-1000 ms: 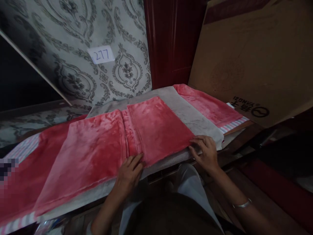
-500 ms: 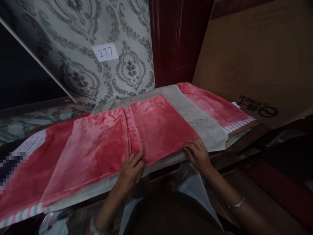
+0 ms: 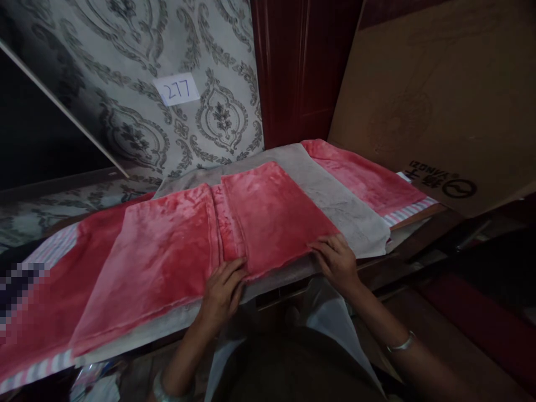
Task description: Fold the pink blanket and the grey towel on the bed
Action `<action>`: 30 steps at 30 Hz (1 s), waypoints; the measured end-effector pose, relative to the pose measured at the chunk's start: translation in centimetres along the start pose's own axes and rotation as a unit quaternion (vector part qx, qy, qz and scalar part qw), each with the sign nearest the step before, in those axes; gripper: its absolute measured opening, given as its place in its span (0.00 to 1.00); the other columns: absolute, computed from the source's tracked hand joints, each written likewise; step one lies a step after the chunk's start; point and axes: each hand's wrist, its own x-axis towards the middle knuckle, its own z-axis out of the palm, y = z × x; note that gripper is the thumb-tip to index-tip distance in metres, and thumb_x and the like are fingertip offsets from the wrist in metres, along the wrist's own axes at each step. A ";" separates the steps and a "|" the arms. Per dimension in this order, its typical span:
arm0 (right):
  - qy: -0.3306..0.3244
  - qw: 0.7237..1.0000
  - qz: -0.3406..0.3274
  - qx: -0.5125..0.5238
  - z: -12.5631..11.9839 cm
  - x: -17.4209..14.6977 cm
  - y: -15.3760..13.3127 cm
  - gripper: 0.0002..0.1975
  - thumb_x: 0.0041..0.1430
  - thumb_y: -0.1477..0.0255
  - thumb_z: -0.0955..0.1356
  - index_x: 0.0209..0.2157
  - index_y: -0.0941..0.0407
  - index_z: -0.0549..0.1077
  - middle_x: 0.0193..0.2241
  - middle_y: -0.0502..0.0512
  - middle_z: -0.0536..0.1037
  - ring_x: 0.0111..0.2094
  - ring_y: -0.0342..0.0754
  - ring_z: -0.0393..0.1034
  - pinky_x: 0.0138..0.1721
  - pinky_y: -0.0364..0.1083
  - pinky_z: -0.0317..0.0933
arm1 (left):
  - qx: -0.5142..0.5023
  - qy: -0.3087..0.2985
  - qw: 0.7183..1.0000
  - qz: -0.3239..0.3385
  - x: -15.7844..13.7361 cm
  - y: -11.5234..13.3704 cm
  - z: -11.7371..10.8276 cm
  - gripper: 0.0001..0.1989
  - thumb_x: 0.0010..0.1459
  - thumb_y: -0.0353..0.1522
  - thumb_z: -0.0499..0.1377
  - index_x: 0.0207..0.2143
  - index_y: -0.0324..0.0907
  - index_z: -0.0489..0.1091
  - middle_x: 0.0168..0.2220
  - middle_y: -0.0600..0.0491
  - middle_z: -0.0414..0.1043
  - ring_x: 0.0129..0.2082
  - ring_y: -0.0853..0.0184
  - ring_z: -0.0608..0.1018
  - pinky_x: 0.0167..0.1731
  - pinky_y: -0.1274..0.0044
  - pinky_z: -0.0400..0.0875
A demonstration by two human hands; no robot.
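A pink plush cloth (image 3: 276,218) lies with two panels turned toward each other, a narrow wrinkled strip showing between them. Beneath it is a grey cloth (image 3: 343,190). My left hand (image 3: 224,287) is at the front end of that strip, its fingers closed on the edge by the right panel's inner corner. Near the right panel's outer front corner, my right hand (image 3: 335,259) pinches the front edge between thumb and fingers. The undersides of both grips are hidden.
More pink plush fabric with striped borders (image 3: 364,178) lies to the right, and red fabric (image 3: 92,251) to the left. A large cardboard box (image 3: 435,100) leans at the back right. Patterned wallpaper bears a paper marked 277 (image 3: 176,89). A dark panel (image 3: 42,123) stands at the left.
My right hand has shifted slightly left along the front edge of the pink cloth. The left hand stays at nearly the same spot, and the cloth's folds look the same.
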 end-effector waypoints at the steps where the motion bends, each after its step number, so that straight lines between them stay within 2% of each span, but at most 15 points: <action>1: 0.000 1.000 -0.006 -0.006 0.0 -0.2 0.0 0.10 0.67 0.75 0.64 0.40 0.53 0.78 0.34 0.56 0.76 0.36 0.49 0.68 0.37 0.50 0.64 | 0.009 0.002 1.000 0.004 -0.1 0.0 0.1 0.10 0.65 0.25 0.54 0.45 0.43 0.72 0.50 0.46 0.77 0.47 0.63 0.79 0.46 0.70 0.73; 7: -0.036 0.998 -0.044 0.030 -1.0 -1.2 0.2 0.08 0.65 0.73 0.67 0.44 0.55 0.77 0.37 0.58 0.77 0.38 0.51 0.69 0.40 0.50 0.66 | 0.073 -0.009 0.997 0.024 -0.3 0.4 0.2 0.09 0.64 0.26 0.55 0.44 0.42 0.72 0.51 0.44 0.77 0.44 0.60 0.78 0.42 0.68 0.74; 11: -0.025 0.999 -0.002 0.037 -2.1 1.0 0.2 0.11 0.66 0.69 0.67 0.48 0.53 0.76 0.38 0.57 0.76 0.40 0.52 0.70 0.42 0.52 0.66 | -0.013 -0.053 0.998 -0.025 -0.1 0.8 -0.8 0.12 0.62 0.26 0.54 0.45 0.43 0.71 0.55 0.44 0.74 0.50 0.59 0.77 0.48 0.65 0.73; 13: -0.041 0.999 0.007 0.023 -2.0 3.1 0.0 0.16 0.67 0.66 0.65 0.54 0.53 0.74 0.44 0.60 0.77 0.47 0.55 0.70 0.49 0.55 0.66 | -0.056 -0.066 0.995 -0.050 0.1 0.8 -1.4 0.13 0.60 0.26 0.54 0.46 0.44 0.71 0.55 0.45 0.73 0.53 0.59 0.76 0.50 0.64 0.73; 15: -0.077 0.997 0.005 0.008 -1.2 5.3 -0.5 0.24 0.68 0.61 0.64 0.62 0.54 0.68 0.57 0.64 0.71 0.58 0.59 0.64 0.57 0.60 0.61 | -0.082 -0.081 0.991 -0.066 0.5 0.9 -1.9 0.12 0.60 0.28 0.55 0.45 0.45 0.72 0.55 0.46 0.73 0.54 0.58 0.76 0.52 0.63 0.73; 17: -0.131 0.991 -0.004 -0.009 0.3 6.8 -1.5 0.31 0.67 0.58 0.64 0.67 0.53 0.61 0.67 0.65 0.59 0.67 0.62 0.51 0.63 0.65 0.52 | -0.088 -0.095 0.988 -0.085 0.9 1.1 -2.1 0.10 0.60 0.29 0.56 0.44 0.45 0.73 0.54 0.46 0.73 0.54 0.58 0.76 0.52 0.64 0.73; 19: -0.207 0.978 -0.030 -0.016 2.0 7.0 -2.7 0.33 0.65 0.57 0.65 0.68 0.50 0.59 0.71 0.62 0.52 0.71 0.63 0.42 0.65 0.67 0.46 | -0.087 -0.100 0.985 -0.108 1.1 1.5 -2.2 0.08 0.61 0.30 0.57 0.41 0.45 0.74 0.52 0.46 0.74 0.52 0.59 0.77 0.50 0.65 0.75; 22: -0.321 0.944 -0.069 -0.001 4.1 5.8 -4.2 0.31 0.65 0.59 0.67 0.68 0.46 0.61 0.70 0.57 0.55 0.71 0.60 0.44 0.66 0.67 0.44 | -0.110 -0.087 0.981 -0.135 1.2 1.7 -1.9 0.07 0.63 0.30 0.55 0.36 0.45 0.73 0.48 0.46 0.75 0.48 0.61 0.78 0.46 0.68 0.76; 26: -0.385 0.921 -0.059 0.016 4.9 5.0 -4.5 0.31 0.67 0.58 0.66 0.69 0.45 0.58 0.70 0.55 0.54 0.71 0.59 0.46 0.67 0.68 0.44 | -0.200 -0.045 0.959 -0.198 1.5 0.3 -1.4 0.09 0.64 0.31 0.54 0.31 0.43 0.71 0.43 0.46 0.75 0.45 0.62 0.79 0.44 0.69 0.76; 29: -0.404 0.912 -0.066 0.032 4.7 5.5 -4.5 0.33 0.66 0.58 0.67 0.69 0.45 0.56 0.71 0.56 0.51 0.71 0.60 0.45 0.67 0.70 0.43 | -0.257 -0.025 0.930 -0.263 3.0 -2.2 -0.9 0.06 0.60 0.34 0.58 0.37 0.43 0.74 0.47 0.45 0.76 0.49 0.59 0.78 0.49 0.65 0.75; 30: -0.405 0.910 -0.078 0.041 4.7 5.6 -4.5 0.34 0.65 0.59 0.67 0.70 0.44 0.55 0.71 0.57 0.50 0.71 0.61 0.43 0.67 0.70 0.42 | -0.282 -0.027 0.915 -0.287 3.9 -3.2 -0.8 0.09 0.57 0.34 0.61 0.41 0.43 0.74 0.49 0.45 0.76 0.50 0.58 0.78 0.51 0.64 0.74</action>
